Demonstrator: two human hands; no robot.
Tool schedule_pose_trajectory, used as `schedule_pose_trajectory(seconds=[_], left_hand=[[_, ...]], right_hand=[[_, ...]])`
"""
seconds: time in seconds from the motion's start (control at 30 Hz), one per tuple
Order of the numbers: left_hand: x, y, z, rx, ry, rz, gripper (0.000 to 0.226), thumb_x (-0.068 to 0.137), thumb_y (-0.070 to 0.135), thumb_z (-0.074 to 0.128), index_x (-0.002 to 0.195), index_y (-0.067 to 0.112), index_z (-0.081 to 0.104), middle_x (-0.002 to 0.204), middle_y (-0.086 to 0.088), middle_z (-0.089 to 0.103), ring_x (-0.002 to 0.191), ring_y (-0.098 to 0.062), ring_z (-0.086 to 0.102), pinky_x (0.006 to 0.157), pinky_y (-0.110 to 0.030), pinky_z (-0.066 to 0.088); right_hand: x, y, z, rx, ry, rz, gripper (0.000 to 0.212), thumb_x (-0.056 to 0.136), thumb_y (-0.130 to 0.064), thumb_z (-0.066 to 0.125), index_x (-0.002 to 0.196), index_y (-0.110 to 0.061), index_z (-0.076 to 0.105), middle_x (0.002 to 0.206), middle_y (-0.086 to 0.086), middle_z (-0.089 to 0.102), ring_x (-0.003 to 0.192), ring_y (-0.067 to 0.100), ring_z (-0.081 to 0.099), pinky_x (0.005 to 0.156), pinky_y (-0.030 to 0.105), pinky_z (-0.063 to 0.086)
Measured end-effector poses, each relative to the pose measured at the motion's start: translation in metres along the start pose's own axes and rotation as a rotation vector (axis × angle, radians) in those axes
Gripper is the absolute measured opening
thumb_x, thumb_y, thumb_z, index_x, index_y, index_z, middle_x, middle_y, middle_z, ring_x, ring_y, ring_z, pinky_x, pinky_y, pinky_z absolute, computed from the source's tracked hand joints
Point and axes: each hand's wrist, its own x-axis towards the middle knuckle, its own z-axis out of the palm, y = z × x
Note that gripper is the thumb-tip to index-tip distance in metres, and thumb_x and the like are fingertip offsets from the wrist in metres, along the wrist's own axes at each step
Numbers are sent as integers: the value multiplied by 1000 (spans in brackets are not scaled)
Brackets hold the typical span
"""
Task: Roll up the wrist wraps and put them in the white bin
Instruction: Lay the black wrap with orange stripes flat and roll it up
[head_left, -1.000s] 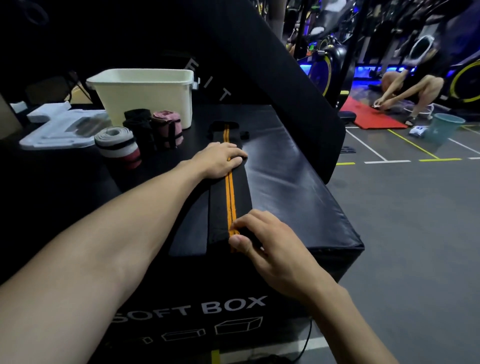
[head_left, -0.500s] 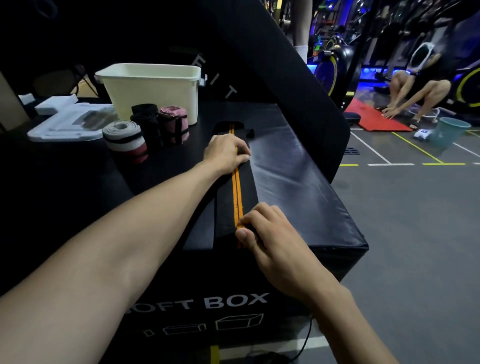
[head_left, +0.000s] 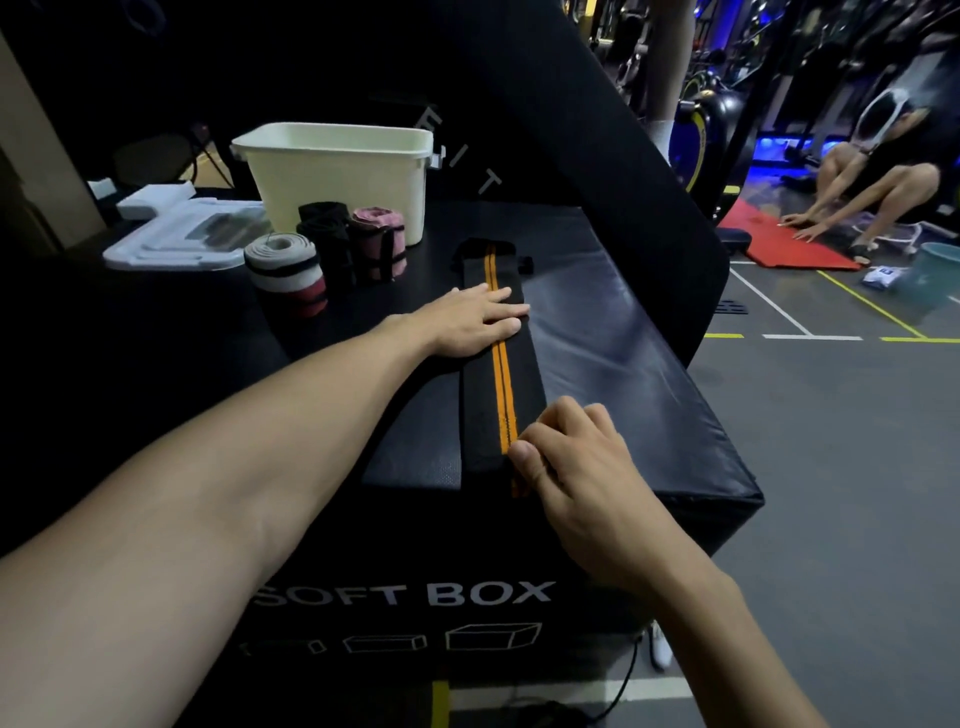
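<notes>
Right hand (head_left: 582, 467), lower centre: thumb and curled fingers pinching the near end of the black wrap (head_left: 498, 374) at the box (head_left: 623, 374) edge. Left hand (head_left: 467, 322), mid-frame: fingers straight and together, pressing flat on the wrap's far half. Upper left: three rolled wraps (head_left: 327, 254) just before the white bin (head_left: 337, 176), beside a white lid (head_left: 176, 239).

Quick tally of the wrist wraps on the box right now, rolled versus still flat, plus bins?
Rolled wraps: 3, the grey, white and red one, the black one, the pink one
Flat wraps: 1, the black wrap with orange stripes
White bins: 1
Total: 5
</notes>
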Motion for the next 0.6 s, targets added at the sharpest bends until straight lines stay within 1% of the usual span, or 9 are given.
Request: schedule_pose_trajectory(seconds=[0.1,0.17,0.27,0.33,0.37,0.43,0.5,0.53,0.6], left_hand=[[2,0,0,41,77,13,48,106,57,37,153,45,41,169,5,26,158,-21,16,128,-52,11],[2,0,2,43,204,56,48,103,57,47,149,41,50,162,4,41,152,-21,30,124,-48,24],[-3,2,3,34,398,102,41,97,55,61,130,33,69,138,8,62,131,-18,51,108,-45,44],[-6,4,4,19,442,97,35,94,56,64,115,30,76,124,10,68,117,-15,58,97,-43,50],[-6,4,5,13,445,91,34,95,56,64,111,30,77,120,12,69,113,-13,60,95,-42,51],[-5,4,5,6,428,81,35,96,57,61,111,31,78,121,15,69,113,-11,61,94,-43,53],[-7,0,1,-12,338,58,40,97,60,56,121,34,74,134,17,64,125,-10,57,104,-43,49],[-10,-1,-3,-24,264,40,45,97,63,53,130,36,68,145,18,57,136,-10,50,113,-42,42],[-16,-5,-5,-40,110,6,57,98,66,48,148,39,52,162,18,37,154,-11,26,125,-44,23]], right_hand=[[3,-1,-1,-28,-14,17,36,107,-45,34,82,-30,55,94,-10,42,95,14,35,90,39,40],[5,-3,-2,-22,-30,25,36,108,-43,34,79,-31,52,91,-10,44,94,16,38,89,39,41],[8,-2,-2,-1,-35,39,38,108,-42,34,80,-27,55,89,-9,46,93,17,41,88,41,41],[9,-2,-2,5,-45,40,38,108,-42,35,80,-26,55,88,-9,47,92,18,41,87,43,42],[9,-1,-2,11,-47,39,38,108,-43,35,79,-26,54,88,-8,48,92,18,41,87,43,42],[10,-1,-4,20,-56,38,38,107,-43,35,79,-26,53,88,-8,48,92,18,42,87,44,42],[11,-1,-6,28,-78,43,39,107,-44,35,80,-24,55,87,-8,48,93,18,43,87,44,42],[12,-1,-7,31,-88,45,39,107,-44,35,78,-25,54,87,-8,48,93,17,43,87,44,42],[15,-1,-9,40,-100,40,40,106,-44,35,72,-29,49,85,-8,48,92,17,44,88,46,42]])
